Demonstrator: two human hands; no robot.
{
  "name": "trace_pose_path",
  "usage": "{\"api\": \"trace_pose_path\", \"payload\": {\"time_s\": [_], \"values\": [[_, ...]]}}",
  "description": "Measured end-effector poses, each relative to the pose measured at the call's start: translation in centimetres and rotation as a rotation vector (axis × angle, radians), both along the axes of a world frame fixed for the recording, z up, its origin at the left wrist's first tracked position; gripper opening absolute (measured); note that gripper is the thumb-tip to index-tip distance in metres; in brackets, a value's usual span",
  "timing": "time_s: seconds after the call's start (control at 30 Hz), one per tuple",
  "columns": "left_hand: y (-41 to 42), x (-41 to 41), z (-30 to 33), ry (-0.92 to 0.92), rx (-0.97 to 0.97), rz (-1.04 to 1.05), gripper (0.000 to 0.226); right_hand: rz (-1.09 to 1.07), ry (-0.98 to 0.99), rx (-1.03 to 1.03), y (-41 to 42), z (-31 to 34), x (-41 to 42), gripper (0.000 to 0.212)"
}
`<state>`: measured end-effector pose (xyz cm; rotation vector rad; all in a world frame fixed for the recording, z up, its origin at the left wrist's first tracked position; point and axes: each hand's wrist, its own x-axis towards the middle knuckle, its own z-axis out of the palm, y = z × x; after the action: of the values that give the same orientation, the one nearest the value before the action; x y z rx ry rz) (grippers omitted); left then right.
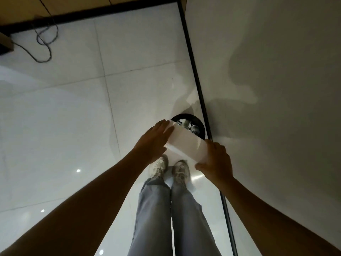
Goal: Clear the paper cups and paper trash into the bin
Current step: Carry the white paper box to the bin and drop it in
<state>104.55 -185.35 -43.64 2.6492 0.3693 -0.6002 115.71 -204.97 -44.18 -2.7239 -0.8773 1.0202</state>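
Head view: my left hand (pixel 154 139) presses flat and my right hand (pixel 216 163) grips the white folded paper sheet (pixel 186 144), tilting it so it slides into the black round bin (pixel 200 124).

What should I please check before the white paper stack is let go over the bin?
1. Bin open at the top: ok, dark round rim showing.
2. Room inside: cannot tell, trash already lies in it.
3. White paper stack over the opening: not ok, mostly nearer than the rim.
4. Left hand grip: ok, fingers flat on the far end.
5. Right hand grip: ok, fingers curled round the near end.
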Motion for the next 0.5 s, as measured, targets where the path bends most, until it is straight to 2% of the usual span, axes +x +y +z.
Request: {"api": "trace_pose_path", "payload": {"time_s": [0.13, 0.33, 0.5], "values": [[0.0, -0.5, -5.8, -0.015, 0.030, 0.068, 0.069, -0.099, -0.015, -0.142, -0.1, -6.3, 0.4, 0.084], [2.9, -1.7, -12.2, -0.012, 0.112, -0.092, 0.064, -0.222, 0.004, -0.332, 0.3, -14.4, 0.7, 0.075], [4.5, -1.8, -17.2, -0.017, 0.130, -0.049, 0.056, -0.273, 0.010, -0.387, 2.7, -21.0, 1.1, 0.085]]}}
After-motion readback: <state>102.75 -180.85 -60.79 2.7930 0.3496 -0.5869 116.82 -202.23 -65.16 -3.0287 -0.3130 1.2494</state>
